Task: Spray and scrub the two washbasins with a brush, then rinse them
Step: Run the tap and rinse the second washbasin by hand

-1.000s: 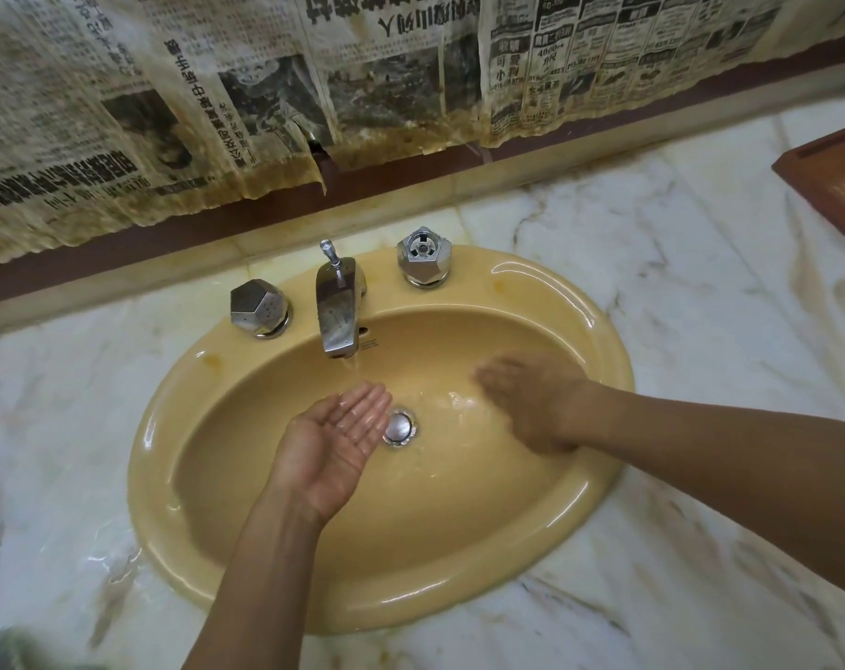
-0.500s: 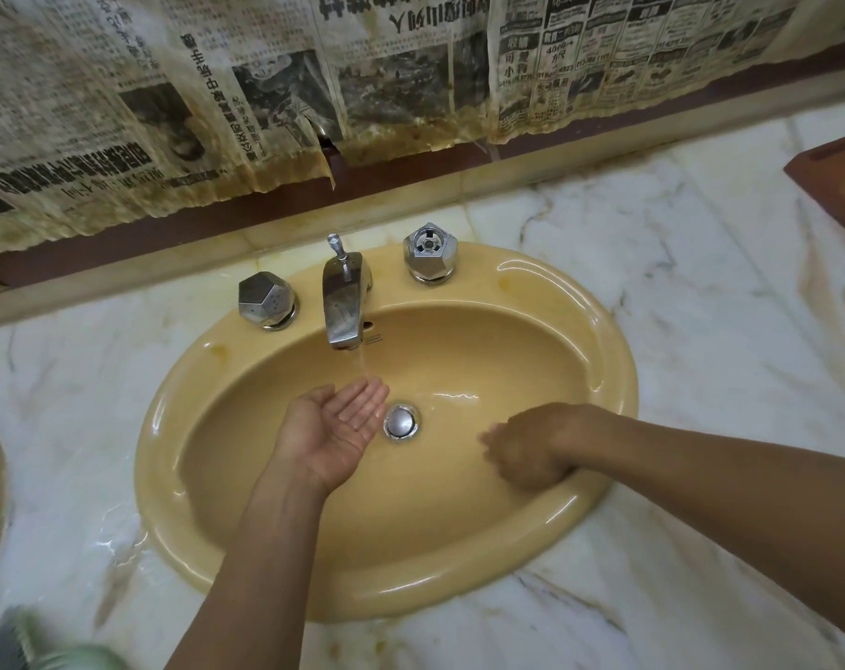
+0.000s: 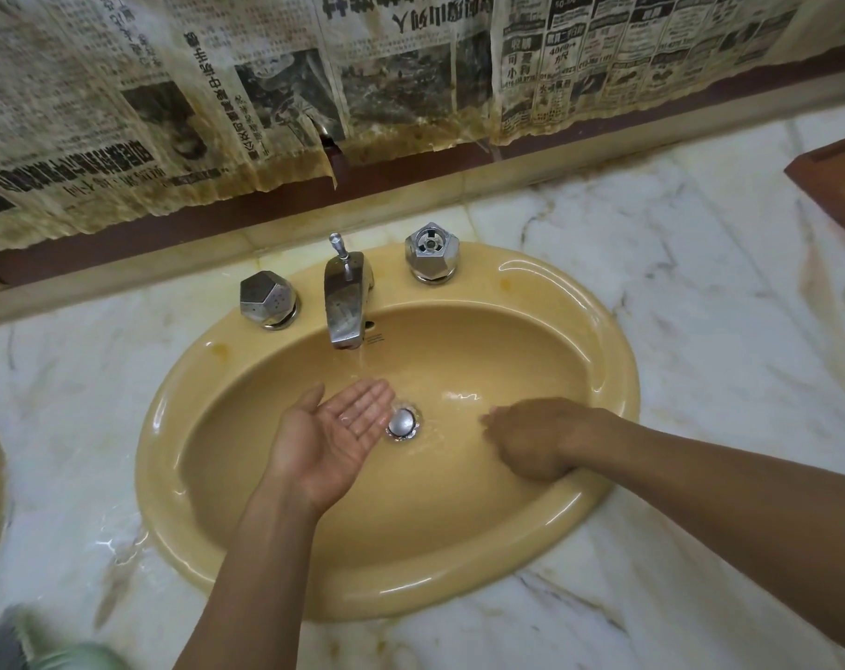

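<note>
Rinsing, we judge: our left hand (image 3: 333, 437) cups open under the tap (image 3: 345, 302), our empty right hand (image 3: 536, 437) lies flat on the washbasin (image 3: 618, 360) wall beneath it, so next we splash water round the rim.

My left hand (image 3: 333, 437) shines wet over the washbasin (image 3: 410, 597), which is glossy, smooth ceramic. At its back rim, the spout (image 3: 345, 307) and faceted knobs (image 3: 267, 298) are spotted chrome metal. Around it lies a polished marble counter (image 3: 700, 307), and above it hangs wrinkled, stained newspaper (image 3: 265, 89).

Marble counter (image 3: 724, 355), yellow washbasin (image 3: 401, 592) inset.
</note>
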A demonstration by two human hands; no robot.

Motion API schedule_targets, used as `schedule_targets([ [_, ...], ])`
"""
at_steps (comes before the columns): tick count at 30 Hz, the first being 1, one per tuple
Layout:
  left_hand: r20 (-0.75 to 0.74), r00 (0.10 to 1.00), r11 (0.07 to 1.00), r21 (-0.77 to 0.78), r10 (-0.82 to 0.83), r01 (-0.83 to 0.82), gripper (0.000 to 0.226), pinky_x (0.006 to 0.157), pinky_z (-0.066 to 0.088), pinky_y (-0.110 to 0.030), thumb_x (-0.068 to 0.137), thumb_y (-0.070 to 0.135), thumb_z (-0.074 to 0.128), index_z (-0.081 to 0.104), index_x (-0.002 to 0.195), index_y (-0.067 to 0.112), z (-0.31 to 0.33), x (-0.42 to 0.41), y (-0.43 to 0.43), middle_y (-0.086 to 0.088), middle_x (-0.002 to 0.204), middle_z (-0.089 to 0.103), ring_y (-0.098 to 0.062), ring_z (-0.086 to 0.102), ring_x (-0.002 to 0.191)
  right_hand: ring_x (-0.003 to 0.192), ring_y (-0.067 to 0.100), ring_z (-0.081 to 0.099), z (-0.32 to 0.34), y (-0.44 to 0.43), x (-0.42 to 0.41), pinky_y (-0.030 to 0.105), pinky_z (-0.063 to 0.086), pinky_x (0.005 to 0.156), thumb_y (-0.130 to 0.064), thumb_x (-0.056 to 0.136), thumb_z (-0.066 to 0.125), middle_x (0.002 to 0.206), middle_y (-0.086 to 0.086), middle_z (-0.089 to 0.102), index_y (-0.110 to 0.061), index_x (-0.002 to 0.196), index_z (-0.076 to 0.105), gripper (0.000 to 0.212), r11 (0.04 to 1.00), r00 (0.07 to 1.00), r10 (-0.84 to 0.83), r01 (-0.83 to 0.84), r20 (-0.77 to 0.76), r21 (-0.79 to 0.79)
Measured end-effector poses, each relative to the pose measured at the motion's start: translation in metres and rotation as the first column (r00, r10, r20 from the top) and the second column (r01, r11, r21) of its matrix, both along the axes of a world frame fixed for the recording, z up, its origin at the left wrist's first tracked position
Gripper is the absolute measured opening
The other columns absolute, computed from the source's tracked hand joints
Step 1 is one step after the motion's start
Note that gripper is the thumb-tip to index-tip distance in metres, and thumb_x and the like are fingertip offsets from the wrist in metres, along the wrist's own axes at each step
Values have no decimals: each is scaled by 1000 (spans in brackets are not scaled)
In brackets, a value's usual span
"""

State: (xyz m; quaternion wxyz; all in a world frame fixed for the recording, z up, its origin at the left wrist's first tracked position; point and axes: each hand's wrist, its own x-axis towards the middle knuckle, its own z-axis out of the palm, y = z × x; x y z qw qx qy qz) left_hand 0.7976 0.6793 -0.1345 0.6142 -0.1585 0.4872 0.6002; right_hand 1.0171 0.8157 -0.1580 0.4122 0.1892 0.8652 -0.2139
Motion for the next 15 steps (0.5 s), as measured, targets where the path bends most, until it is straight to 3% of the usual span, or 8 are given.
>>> schedule_targets([
  [2,-217,974,997,-65,-59,46,45,113,44,-42,111,30,35,62,129,-2,-1,-3,-9,-18,130,69,-28,66,123,122,30,56,-1,0,-14,41,46,103,-27,104,35,140,9,57,-13,120,64,37,978,962,-200,209,-184,28],
  [4,-545,818,978,-187,-183,94,31,112,46,-39,110,20,41,68,121,9,-2,-9,-19,-7,123,74,-16,68,119,91,32,58,2,-8,-40,37,52,89,-27,104,40,109,18,69,-11,86,62,33,817,753,-576,543,-317,-195],
  [5,-682,688,964,-243,-247,105,28,113,45,-39,110,17,44,71,118,15,-3,-13,-23,0,120,75,-12,67,118,85,31,60,5,-16,-56,35,54,85,-27,104,44,103,21,71,-9,83,62,33,560,510,-826,699,-238,-446],
  [7,-843,413,938,-327,-345,116,28,110,44,-31,108,13,48,73,117,23,-1,-23,-30,8,117,74,-9,65,119,86,33,71,8,-28,-91,39,59,89,-26,106,47,102,27,72,3,97,67,36,-223,-18,-963,615,269,-757],
  [8,-880,291,927,-357,-376,117,28,105,43,-22,108,12,49,72,118,25,3,-27,-32,9,118,73,-7,64,118,88,36,72,9,-33,-107,42,59,90,-26,107,46,102,29,72,8,103,65,39,-520,-150,-846,451,512,-725],
  [9,-900,175,916,-383,-399,117,29,98,42,-14,107,12,50,71,121,25,8,-32,-33,9,118,72,-3,64,113,89,38,73,12,-37,-120,43,61,86,-25,107,46,100,30,72,11,107,64,40,-708,-205,-703,290,681,-644],
  [11,-896,-58,888,-444,-441,115,32,86,43,-10,105,9,52,72,125,25,13,-43,-35,10,120,71,-2,64,102,86,38,75,17,-42,-138,40,63,72,-20,105,49,95,27,74,11,111,63,35,-851,-213,-524,84,825,-519],
  [15,-749,-519,775,-588,-413,232,51,104,50,-36,91,-7,55,68,132,19,0,-66,-32,0,136,67,-24,63,124,73,34,76,35,-42,-142,35,64,67,-12,99,54,86,22,75,8,104,65,23,-868,-232,-483,3,844,-496],
])
